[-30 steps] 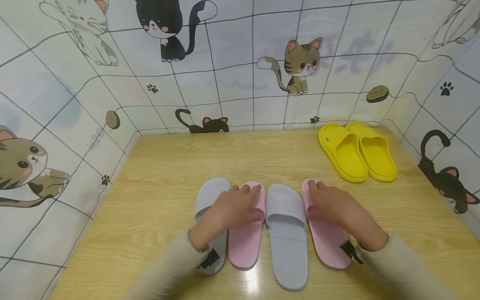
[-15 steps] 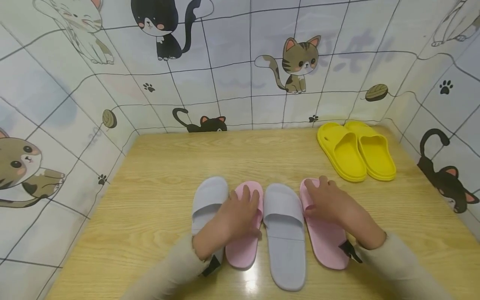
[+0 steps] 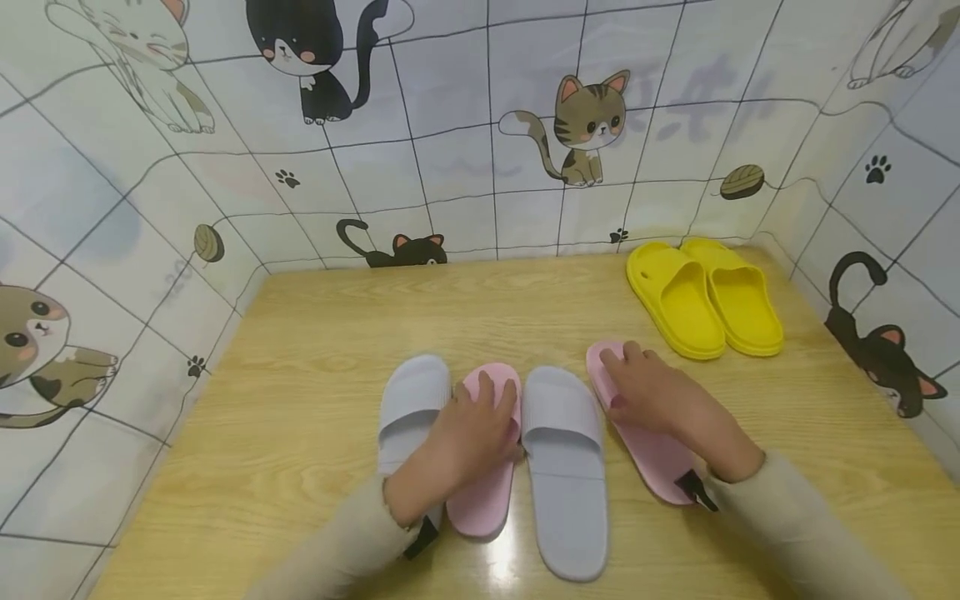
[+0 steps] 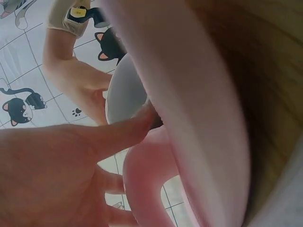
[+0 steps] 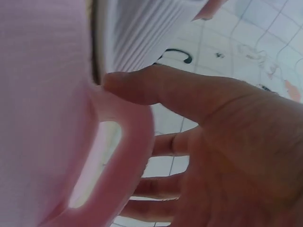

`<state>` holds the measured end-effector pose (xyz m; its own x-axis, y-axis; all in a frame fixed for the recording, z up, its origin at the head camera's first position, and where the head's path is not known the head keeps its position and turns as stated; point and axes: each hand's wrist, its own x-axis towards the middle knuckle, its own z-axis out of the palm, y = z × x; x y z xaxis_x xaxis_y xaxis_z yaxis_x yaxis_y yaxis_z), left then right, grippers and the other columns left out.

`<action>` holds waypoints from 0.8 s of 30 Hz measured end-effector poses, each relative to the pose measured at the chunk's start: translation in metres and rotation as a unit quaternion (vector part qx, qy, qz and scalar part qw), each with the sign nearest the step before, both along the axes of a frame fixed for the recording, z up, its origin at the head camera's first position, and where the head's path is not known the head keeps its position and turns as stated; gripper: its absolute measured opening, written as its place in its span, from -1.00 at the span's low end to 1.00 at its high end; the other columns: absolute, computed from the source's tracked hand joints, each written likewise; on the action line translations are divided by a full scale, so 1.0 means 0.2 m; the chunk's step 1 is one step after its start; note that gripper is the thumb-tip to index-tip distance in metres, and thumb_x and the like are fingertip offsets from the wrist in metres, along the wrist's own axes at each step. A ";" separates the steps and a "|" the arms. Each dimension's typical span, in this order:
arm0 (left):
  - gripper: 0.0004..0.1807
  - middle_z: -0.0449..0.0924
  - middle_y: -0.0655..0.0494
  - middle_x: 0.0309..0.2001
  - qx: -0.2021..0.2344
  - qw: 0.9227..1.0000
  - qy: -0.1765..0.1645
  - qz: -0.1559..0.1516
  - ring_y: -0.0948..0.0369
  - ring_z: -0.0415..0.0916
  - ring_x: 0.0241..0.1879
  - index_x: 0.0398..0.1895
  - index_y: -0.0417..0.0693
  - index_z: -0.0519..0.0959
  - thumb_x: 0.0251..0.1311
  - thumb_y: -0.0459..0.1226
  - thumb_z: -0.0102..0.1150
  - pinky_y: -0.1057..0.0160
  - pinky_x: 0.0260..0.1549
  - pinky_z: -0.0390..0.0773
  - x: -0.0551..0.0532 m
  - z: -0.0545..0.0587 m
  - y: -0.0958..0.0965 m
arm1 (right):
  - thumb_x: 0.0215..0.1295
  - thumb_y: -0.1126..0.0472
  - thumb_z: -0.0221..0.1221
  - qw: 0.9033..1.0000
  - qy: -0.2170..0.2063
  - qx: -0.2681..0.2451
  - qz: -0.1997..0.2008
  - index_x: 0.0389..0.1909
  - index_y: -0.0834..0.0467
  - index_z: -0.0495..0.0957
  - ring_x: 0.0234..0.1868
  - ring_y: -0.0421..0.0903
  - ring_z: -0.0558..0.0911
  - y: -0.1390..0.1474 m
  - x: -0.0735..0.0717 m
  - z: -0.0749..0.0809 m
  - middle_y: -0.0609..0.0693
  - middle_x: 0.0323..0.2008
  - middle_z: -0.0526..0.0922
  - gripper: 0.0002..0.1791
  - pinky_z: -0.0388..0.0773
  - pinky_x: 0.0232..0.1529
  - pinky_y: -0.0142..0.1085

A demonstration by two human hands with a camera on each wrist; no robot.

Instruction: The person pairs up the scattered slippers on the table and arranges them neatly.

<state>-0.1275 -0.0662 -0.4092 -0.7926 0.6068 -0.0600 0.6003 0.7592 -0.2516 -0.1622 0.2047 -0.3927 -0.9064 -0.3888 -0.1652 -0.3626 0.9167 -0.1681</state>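
On the wooden table lies a row of slippers. My left hand [image 3: 468, 433] grips a pink slipper [image 3: 483, 504] at its strap, fingers over the top. In the left wrist view the thumb [image 4: 125, 130] reaches to the strap's side. My right hand [image 3: 648, 396] holds the other pink slipper [image 3: 656, 462] by its strap, and this slipper slants, toe to the left. In the right wrist view its thumb [image 5: 137, 85] meets the strap's edge. A grey slipper [image 3: 568, 517] lies between the two pink ones; another grey slipper [image 3: 408, 400] is partly hidden under the left forearm.
A pair of yellow slippers [image 3: 686, 312] stands side by side at the back right of the table [image 3: 322, 325]. Walls with cat drawings [image 3: 592, 125] and a tile pattern enclose the table at the back and both sides.
The right hand has slid its pink slipper away from me, and its heel now lies farther from the grey slipper. The left hand has shifted slightly over its slipper. The view has turned a little.
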 end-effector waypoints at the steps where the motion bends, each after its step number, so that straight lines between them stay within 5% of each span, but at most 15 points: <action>1: -0.11 0.51 -0.24 0.30 -0.005 1.000 0.012 -0.005 -0.16 0.60 0.15 0.41 -0.16 0.41 0.29 0.32 0.16 -0.05 0.05 0.66 0.00 0.00 0.00 | 0.14 0.20 0.34 1.000 0.005 -0.004 0.003 0.24 0.34 0.35 -0.20 0.25 0.51 0.01 -0.01 0.00 0.43 -0.04 0.48 -0.33 0.63 -0.28 0.08; 6: -0.38 0.58 -0.26 0.19 0.015 0.999 0.044 -0.003 -0.12 0.67 -0.11 0.34 -0.16 0.46 0.46 0.10 0.09 0.05 -0.15 0.70 0.01 -0.01 0.00 | 0.18 0.24 0.29 0.999 0.022 -0.021 0.017 0.12 0.34 0.37 -0.35 0.13 0.47 0.02 -0.06 -0.03 0.32 -0.18 0.46 -0.47 0.56 -0.38 -0.05; 10: -0.41 0.54 -0.38 0.18 0.048 0.999 0.017 0.021 -0.20 0.67 -0.23 0.38 -0.19 0.39 0.48 0.01 0.07 0.08 -0.32 0.72 0.01 -0.01 0.01 | 0.21 0.25 0.28 0.998 0.041 -0.030 0.034 0.02 0.32 0.37 -0.44 0.06 0.44 0.03 -0.13 -0.05 0.24 -0.29 0.43 -0.57 0.51 -0.43 -0.13; 16: -0.48 0.49 -0.46 0.22 0.056 0.996 -0.049 0.040 -0.20 0.71 -0.34 0.35 -0.22 0.33 0.54 -0.05 -0.01 -0.18 -0.07 0.71 -0.02 0.00 0.03 | 0.24 0.28 0.27 0.997 0.053 -0.044 0.047 -0.07 0.32 0.37 -0.49 0.04 0.44 0.04 -0.28 -0.07 0.21 -0.35 0.40 -0.65 0.46 -0.43 -0.17; 20: -0.45 0.47 -0.45 0.22 0.039 0.995 -0.071 0.050 -0.15 0.71 -0.32 0.35 -0.21 0.30 0.54 0.00 -0.03 -0.21 0.02 0.69 -0.04 0.00 0.04 | 0.28 0.29 0.25 0.996 0.067 -0.041 0.045 0.03 0.38 0.39 -0.46 0.06 0.46 0.03 -0.38 -0.09 0.27 -0.31 0.45 -0.61 0.53 -0.39 -0.11; 24: -0.46 0.51 -0.40 0.16 0.023 0.997 -0.057 0.042 -0.05 0.67 -0.41 0.31 -0.20 0.30 0.52 0.02 -0.02 -0.17 -0.07 0.71 -0.04 0.00 0.04 | 0.40 0.22 0.22 0.997 0.060 -0.040 0.009 0.33 0.40 0.34 -0.23 0.15 0.54 0.03 -0.47 -0.14 0.40 -0.06 0.51 -0.42 0.64 -0.08 0.05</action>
<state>-0.1346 -0.0587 -0.4095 -0.8304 0.5428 -0.1261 0.5567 0.8174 -0.1481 -0.2569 0.2114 -0.4205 -0.9103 -0.4133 -0.0240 -0.4011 0.8949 -0.1958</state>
